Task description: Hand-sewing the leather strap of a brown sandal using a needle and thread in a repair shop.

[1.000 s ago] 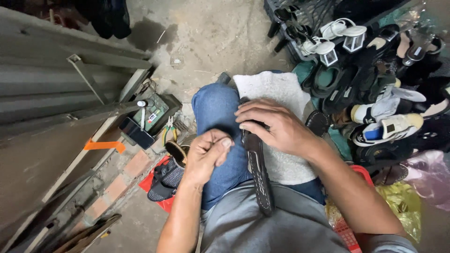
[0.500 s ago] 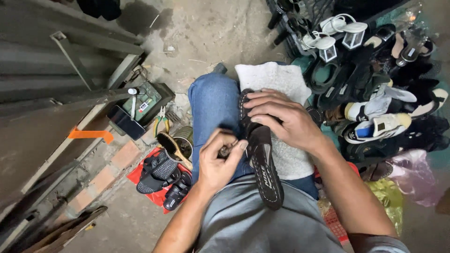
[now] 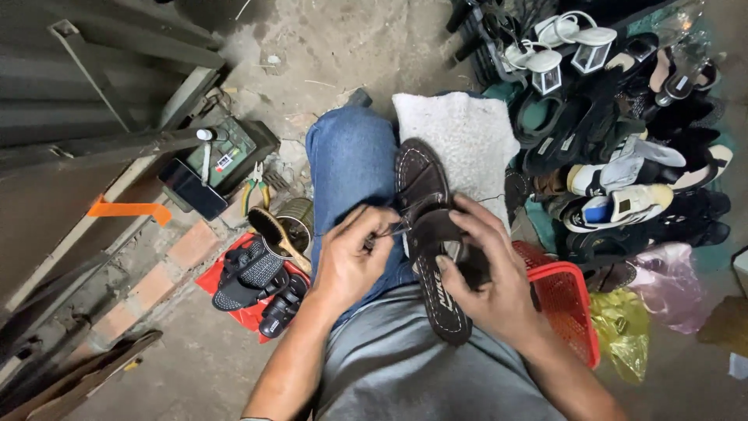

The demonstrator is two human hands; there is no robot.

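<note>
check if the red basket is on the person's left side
No, the red basket sits beside the right hand, on the person's right.

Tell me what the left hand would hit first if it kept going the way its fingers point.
Likely the dark brown leather sandal lying on the lap: the left hand pinches a thin tool aimed at its strap, almost touching, though depth is unclear.

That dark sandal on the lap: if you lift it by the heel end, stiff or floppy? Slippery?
Likely a bit flexible: the sandal has a thin flat sole and lies across the knee, steadied by the right hand. Probably light for its size, being an open strap design. The stitched, matte sole edge suggests fair grip. The left hand pinches something thin beside it, too small to identify.
</note>
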